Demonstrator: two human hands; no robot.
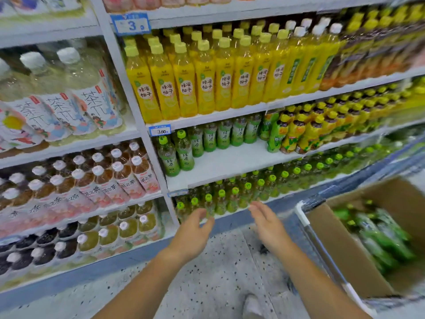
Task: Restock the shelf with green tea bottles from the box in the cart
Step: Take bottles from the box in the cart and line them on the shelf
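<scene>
Head view: green tea bottles [184,150] with green caps and green labels stand on the white shelf [230,164], two at the front left just under a 3.00 price tag [159,130] and a short row behind them toward the back. Much of that shelf board in front of the back row is bare. To the right of this bare stretch, on the same shelf, stand yellow-and-green labelled bottles [296,132]. More green tea bottles [381,236] lie blurred inside an open cardboard box [340,247], well to the lower right of the shelf, with the pale rim of the cart [301,215] at the box's near corner.

Below the shelf, both hands are held out over the speckled floor [220,272]. The left hand [193,233] is empty, its fingers loosely curled and apart. The right hand [266,222] is also empty, flat and spread, palm turned inward. Neither touches a bottle.

Above the shelf, a row of yellow honey-pomelo drink bottles [184,81] fills the next level. Left of the shelf, past the upright, stand white-capped tea bottles [119,178] with pink labels.
</scene>
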